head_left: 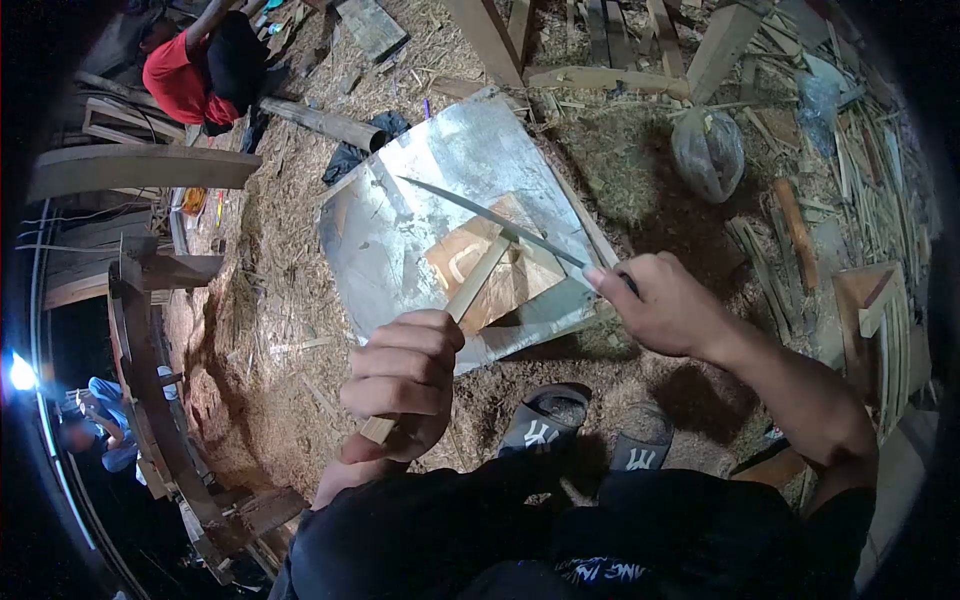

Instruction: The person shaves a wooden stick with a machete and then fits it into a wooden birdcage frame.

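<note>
My left hand [400, 385] is closed round a narrow wooden strip [478, 278], which slants up and to the right. In my right hand [665, 305] is the dark handle of a long thin blade [470, 207]. The blade points up and to the left and crosses the strip near its upper end; whether they touch is hard to tell. Beneath them a brown board [520, 280] lies on a large grey metal sheet [390, 250] on the ground.
Shavings [270, 330] cover the ground. A person in red [178, 80] is at the upper left, another person in blue [112, 425] at the lower left. Curved timbers [145, 172] stand at left. A clear plastic bag [708, 155] and wood scraps lie at right. Two sandals [545, 425] are below.
</note>
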`<state>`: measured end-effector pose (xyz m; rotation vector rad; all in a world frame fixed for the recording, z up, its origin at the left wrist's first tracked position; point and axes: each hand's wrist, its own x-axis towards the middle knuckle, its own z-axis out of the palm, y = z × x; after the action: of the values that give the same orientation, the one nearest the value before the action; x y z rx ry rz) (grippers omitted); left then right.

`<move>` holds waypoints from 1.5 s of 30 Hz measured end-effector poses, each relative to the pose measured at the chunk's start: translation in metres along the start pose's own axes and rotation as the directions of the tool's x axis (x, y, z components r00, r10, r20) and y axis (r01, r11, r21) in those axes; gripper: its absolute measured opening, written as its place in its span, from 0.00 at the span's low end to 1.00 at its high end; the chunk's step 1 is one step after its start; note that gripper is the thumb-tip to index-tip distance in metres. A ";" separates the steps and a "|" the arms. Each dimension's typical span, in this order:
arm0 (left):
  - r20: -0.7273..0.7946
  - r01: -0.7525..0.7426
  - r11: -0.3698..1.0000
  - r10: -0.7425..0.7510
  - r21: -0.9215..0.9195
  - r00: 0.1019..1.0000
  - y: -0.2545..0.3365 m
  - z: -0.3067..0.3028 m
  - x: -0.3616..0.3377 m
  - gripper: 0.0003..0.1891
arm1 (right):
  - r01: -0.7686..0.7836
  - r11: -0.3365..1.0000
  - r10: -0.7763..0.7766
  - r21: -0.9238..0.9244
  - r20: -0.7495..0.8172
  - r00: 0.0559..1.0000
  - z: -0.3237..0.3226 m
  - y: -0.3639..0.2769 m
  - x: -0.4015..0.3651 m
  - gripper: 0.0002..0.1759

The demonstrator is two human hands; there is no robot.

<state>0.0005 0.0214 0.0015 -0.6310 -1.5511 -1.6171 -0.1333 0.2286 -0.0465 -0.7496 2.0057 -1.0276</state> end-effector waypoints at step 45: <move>-0.025 0.238 0.971 -0.238 0.010 0.971 0.017 -0.023 -0.002 0.38 | -0.126 0.971 0.129 -0.205 0.000 0.992 -0.026 -0.004 -0.004 0.34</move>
<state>0.0190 0.0007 0.0073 -0.4293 -1.6696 -1.7814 -0.1517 0.2404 -0.0310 -0.7212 2.1402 -0.7484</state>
